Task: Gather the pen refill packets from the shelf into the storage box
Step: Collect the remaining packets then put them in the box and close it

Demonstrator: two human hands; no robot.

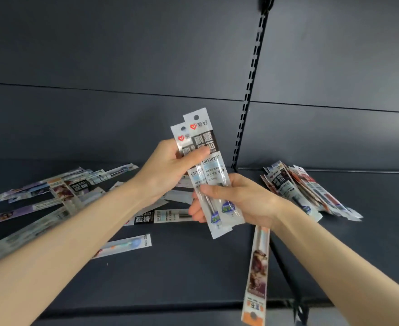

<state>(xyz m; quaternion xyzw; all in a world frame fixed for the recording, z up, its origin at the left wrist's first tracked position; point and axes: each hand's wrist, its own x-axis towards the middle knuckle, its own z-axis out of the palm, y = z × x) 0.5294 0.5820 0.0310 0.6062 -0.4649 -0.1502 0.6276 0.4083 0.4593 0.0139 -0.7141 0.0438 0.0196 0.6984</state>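
together, the hands grip two white pen refill packets (211, 162) upright above the dark shelf (193, 267): the left hand (168, 170) pinches their printed upper part, the right hand (238, 201) curls round the lower part. an orange packet (257, 267) hangs below the right hand. loose packets (76, 187) lie scattered at left, a pile (299, 191) at right.

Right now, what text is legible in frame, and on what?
"GRT1031ST": front held packet, white label.
"0.5mm": same label, lower down.
"刷题笔芯": its black header, and also the flat packet on the shelf.
"ST": blue stickers on both held packets.
"GRT1": rear held packet, rest covered by the front one.
All other print is too small or blurred to read.
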